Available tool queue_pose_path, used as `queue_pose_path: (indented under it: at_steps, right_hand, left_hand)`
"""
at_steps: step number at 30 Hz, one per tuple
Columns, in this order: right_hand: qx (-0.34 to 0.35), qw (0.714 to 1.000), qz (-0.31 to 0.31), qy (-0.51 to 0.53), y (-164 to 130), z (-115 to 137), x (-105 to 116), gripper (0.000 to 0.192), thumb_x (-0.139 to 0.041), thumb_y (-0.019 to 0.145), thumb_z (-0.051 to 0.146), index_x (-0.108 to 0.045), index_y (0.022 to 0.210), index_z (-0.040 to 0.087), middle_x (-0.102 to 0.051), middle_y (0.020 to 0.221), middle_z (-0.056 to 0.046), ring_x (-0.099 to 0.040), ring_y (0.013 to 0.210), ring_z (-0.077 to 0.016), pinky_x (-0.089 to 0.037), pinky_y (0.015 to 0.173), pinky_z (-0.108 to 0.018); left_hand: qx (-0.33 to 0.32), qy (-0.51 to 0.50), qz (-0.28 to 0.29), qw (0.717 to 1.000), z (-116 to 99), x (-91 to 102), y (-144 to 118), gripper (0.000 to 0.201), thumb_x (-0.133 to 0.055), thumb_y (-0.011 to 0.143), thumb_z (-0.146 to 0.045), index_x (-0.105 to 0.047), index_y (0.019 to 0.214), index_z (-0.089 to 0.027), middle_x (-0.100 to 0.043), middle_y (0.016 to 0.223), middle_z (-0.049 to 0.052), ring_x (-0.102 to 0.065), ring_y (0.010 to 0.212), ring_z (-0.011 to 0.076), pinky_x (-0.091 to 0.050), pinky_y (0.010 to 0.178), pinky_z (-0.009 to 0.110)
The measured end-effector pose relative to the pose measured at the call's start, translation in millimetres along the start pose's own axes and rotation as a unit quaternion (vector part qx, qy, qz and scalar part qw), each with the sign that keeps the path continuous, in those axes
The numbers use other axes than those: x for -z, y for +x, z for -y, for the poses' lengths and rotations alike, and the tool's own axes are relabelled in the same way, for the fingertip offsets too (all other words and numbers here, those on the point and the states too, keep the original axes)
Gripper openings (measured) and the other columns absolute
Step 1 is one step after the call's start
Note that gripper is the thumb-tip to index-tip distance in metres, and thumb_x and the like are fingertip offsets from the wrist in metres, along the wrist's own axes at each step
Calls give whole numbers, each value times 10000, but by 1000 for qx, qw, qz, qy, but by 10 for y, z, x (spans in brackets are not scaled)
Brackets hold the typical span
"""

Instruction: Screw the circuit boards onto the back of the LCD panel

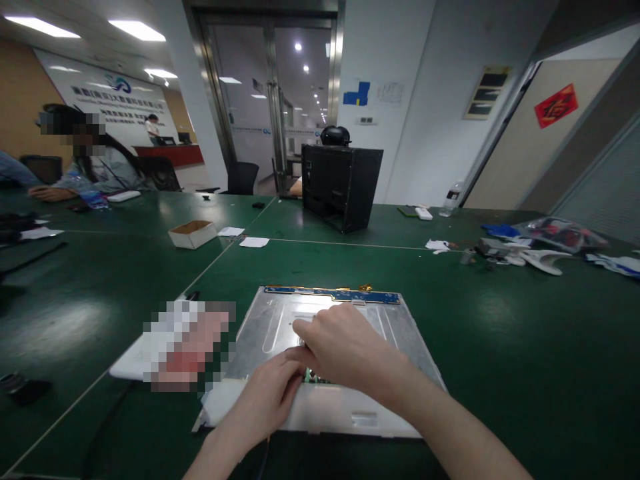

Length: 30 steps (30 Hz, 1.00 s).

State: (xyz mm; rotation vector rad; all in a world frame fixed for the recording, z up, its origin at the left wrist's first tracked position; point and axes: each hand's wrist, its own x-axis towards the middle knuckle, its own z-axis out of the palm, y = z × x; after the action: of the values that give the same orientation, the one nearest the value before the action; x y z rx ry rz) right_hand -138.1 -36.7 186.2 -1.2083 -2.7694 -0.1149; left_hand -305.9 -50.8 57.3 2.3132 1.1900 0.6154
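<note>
Office interior; green desk (500, 333) in the foreground. A silver metal panel (270, 327) lies flat on it, blue circuit strip (333, 294) along its far edge. Both hands meet at the panel's centre: left hand (267, 397) curled, fingertips pinching a small part there; right hand (345, 347) half-closed, index finger extended, pressing down. A black computer case (343, 187) stands beyond.

Right of the right hand (345, 347) the green table (525, 347) lies bare and open; ahead, past the metal panel (270, 327), room runs to the black computer case (343, 187). Just left of the left hand (267, 397), a white tablet (131, 360) blocks the way
</note>
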Motion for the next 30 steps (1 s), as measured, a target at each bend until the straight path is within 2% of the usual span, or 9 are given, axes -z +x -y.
queue_pose_path:
  at_steps: [4, 12, 17, 22, 25, 28, 30]
  right_hand:
    - [-26, 1000, -2, -14, 10, 35, 2, 345, -428, 908, 408, -636, 770, 170, -668, 676, -69, -610, 600, -190, -295, 495, -267]
    - [18, 1000, 2, 1, -22, -12, -28, 143, -475, 853, 269, -585, 835, 178, -658, 693, -43, -556, 576, -148, -221, 490, -271]
    - [59, 997, 17, 40, -36, -56, 13, 156, -480, 831, 244, -512, 966, 172, -649, 801, -36, -545, 642, -145, -239, 491, -276]
    - [103, 992, 33, 66, -68, -72, 52, 205, -540, 778, 235, -469, 961, 178, -620, 842, -26, -546, 696, -150, -288, 508, -268]
    - [86, 994, 44, 57, -86, -71, 52, 205, -549, 782, 250, -478, 962, 182, -626, 839, -31, -555, 694, -154, -289, 515, -266]
    - [48, 998, 26, 40, -85, -53, 30, 180, -513, 835, 338, -506, 945, 196, -646, 775, -23, -576, 656, -169, -262, 499, -277]
    - [31, 999, 10, 31, -71, -37, 10, 232, -475, 867, 421, -531, 901, 199, -656, 743, -26, -588, 634, -178, -236, 486, -284]
  left_hand:
    - [3, -1, 2, 1000, 3, 7, 5, 180, -433, 840, -93, -558, 919, -196, -626, 937, 42, -584, 877, 190, -441, 746, 290]
    - [-11, -25, -7, 1000, -30, 12, 15, 208, -428, 838, -80, -553, 956, -198, -621, 945, 44, -582, 865, 180, -445, 735, 278]
    - [-9, -18, -13, 1000, 2, -8, 15, 192, -438, 840, -95, -558, 944, -203, -622, 947, 46, -582, 871, 187, -448, 747, 290]
    - [-6, -12, -12, 1000, -12, 0, 9, 183, -439, 835, -102, -560, 938, -193, -619, 957, 59, -576, 882, 197, -452, 753, 299]
    - [0, -12, -3, 1000, -34, 15, 10, 177, -422, 840, -110, -562, 920, -184, -613, 933, 66, -575, 869, 202, -458, 744, 306]
    - [-2, -25, -9, 1000, -35, 14, 6, 190, -406, 852, -113, -568, 918, -188, -611, 950, 65, -577, 898, 204, -464, 768, 314]
    - [0, -29, -15, 999, -25, 6, -1, 196, -407, 860, -124, -577, 927, -195, -619, 943, 58, -586, 892, 206, -470, 770, 319]
